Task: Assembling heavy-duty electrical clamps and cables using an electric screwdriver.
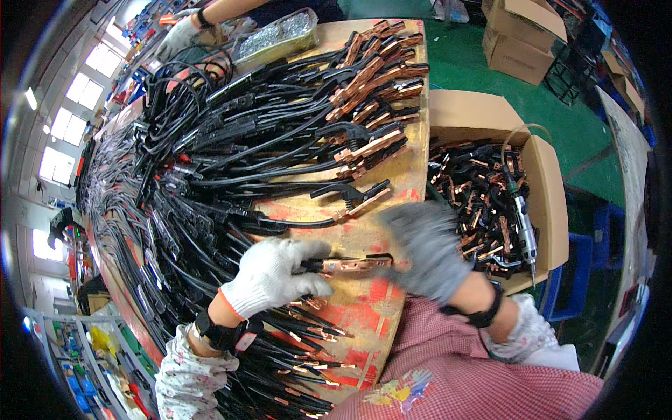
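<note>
My left hand (274, 274), in a white knit glove, grips a copper and black clamp (348, 264) lying on the wooden workbench (364, 224). My right hand (427, 248), in a grey glove and blurred by motion, hovers just right of the clamp's jaw end, near the bench's right edge; whether it touches the clamp is unclear. Finished clamps with black cables (364, 91) lie in rows across the bench above my hands. Loose black cables with bare copper ends (294, 357) lie under my left forearm.
An open cardboard box (549, 175) full of loose clamps stands right of the bench, with an electric screwdriver (525, 224) hanging over it. Another person's gloved hand (180, 31) works at the far end beside a tray of small metal parts (276, 33). Cardboard boxes (521, 42) stand on the green floor.
</note>
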Demonstrator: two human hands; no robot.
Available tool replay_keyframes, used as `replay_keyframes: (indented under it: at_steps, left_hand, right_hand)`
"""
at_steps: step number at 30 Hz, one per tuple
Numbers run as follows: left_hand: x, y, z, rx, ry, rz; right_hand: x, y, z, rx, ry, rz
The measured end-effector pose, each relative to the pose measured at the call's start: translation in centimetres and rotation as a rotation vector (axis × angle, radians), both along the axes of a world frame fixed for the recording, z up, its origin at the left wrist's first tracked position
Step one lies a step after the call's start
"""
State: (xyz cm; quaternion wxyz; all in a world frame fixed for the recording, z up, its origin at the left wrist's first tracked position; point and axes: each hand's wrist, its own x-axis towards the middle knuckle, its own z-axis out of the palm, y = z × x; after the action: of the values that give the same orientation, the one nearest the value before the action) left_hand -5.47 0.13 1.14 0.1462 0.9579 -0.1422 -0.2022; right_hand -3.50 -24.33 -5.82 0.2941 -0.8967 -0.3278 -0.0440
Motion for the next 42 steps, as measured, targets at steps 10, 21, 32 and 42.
replay_keyframes:
  at_steps: [10, 21, 32, 42]
  left_hand:
    - [0.1, -1.3, -1.7, 0.024, -0.219, -0.04]
    - [0.7, -2.4, -1.8, -0.105, -0.169, 0.053]
    - [0.1, -2.1, -3.0, 0.001, -0.34, 0.079]
    - [0.1, -1.6, -4.0, -0.048, -0.465, 0.045]
  right_hand:
    - [2.1, -21.3, -10.9, -0.514, 0.481, -1.068]
    - [5.4, -19.5, -4.3, 1.205, 0.714, -0.742]
    - [3.9, 4.4, 4.8, 1.834, 0.786, 0.009]
    - [2.6, 5.9, 3.8, 1.67, 0.852, 0.231]
